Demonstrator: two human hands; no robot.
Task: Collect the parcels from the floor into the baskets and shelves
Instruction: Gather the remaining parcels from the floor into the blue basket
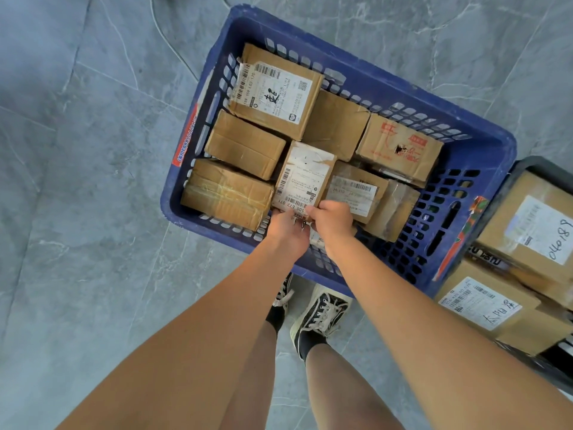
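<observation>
A blue plastic basket (366,88) stands on the grey floor, filled with several brown cardboard parcels. A small labelled parcel (304,176) stands upright in the middle of the basket. My left hand (286,229) and my right hand (330,220) both grip its near bottom edge, side by side. Around it lie a large labelled box (276,91) at the back, plain taped boxes (228,193) at the left and a red-printed box (400,147) at the right.
A dark basket (527,164) with more labelled boxes (536,225) stands touching the blue one at the right. My shoes (321,315) are on the floor just in front of the blue basket. A thin cable (169,41) runs across the tiles at the back left.
</observation>
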